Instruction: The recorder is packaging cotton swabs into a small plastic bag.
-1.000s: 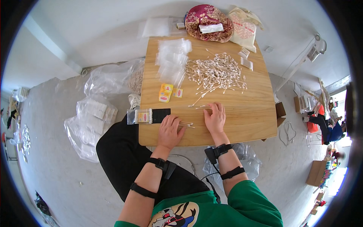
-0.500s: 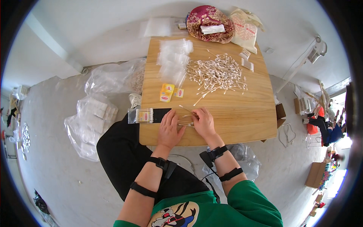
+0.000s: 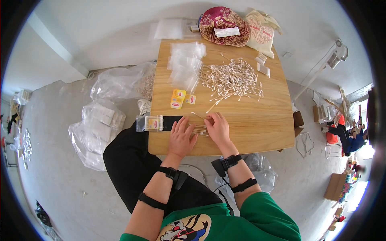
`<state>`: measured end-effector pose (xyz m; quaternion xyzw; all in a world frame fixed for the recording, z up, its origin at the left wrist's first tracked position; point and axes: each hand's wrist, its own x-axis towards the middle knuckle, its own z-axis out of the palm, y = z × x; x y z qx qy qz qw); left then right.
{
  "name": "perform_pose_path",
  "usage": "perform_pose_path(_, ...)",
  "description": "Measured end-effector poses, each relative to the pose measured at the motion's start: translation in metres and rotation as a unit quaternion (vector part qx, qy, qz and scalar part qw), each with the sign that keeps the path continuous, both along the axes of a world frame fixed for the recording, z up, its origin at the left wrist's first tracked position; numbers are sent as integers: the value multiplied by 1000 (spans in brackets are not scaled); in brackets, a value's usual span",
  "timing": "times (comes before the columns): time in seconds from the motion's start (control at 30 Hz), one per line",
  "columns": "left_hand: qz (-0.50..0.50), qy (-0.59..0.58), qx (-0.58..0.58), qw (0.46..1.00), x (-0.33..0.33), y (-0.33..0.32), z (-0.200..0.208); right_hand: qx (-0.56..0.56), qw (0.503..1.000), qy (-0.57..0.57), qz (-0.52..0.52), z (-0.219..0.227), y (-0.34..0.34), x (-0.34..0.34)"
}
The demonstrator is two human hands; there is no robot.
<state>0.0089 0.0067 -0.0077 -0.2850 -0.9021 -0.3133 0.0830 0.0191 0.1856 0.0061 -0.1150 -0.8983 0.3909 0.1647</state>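
My left hand (image 3: 182,137) lies with its fingers stretched out at the near edge of the wooden table. Its fingertips rest over the right end of a black strip (image 3: 172,123). Between my hands is a small row of cotton swabs (image 3: 199,129), partly hidden by the fingers. Fingers curled, my right hand (image 3: 217,129) pinches the near end of a slanting cotton swab (image 3: 197,115). At the strip's left lies a clear bag of cotton swabs (image 3: 154,123) with a yellow card in it.
A large heap of loose cotton swabs (image 3: 233,79) covers the table's far middle. Clear plastic bags (image 3: 185,62) are spread left of it, with yellow cards (image 3: 177,99) nearer me. A patterned maroon cap (image 3: 224,25) and a cloth sack (image 3: 259,33) sit at the back edge.
My right hand's fingers have shifted slightly away from me, and more of the row of swabs shows between my hands. My left hand stays nearly in place.
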Motion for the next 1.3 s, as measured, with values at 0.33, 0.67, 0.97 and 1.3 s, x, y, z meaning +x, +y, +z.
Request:
perform_pose_path(0.33,-3,-14,13,1000,0,0,2,33,992,-86,91,6,9,-8)
perform_pose_path(0.67,-18,-32,-13,999,-1,0,-1,163,986,38,-7,-12,18,-17)
perform_pose_path(0.97,-6,-21,-17,1000,-1,-1,1,73,996,8,47,-8,18,1)
perform_pose_path(1.3,-11,-8,-49,999,-1,2,1,201,978,12,-58,-11,44,-36)
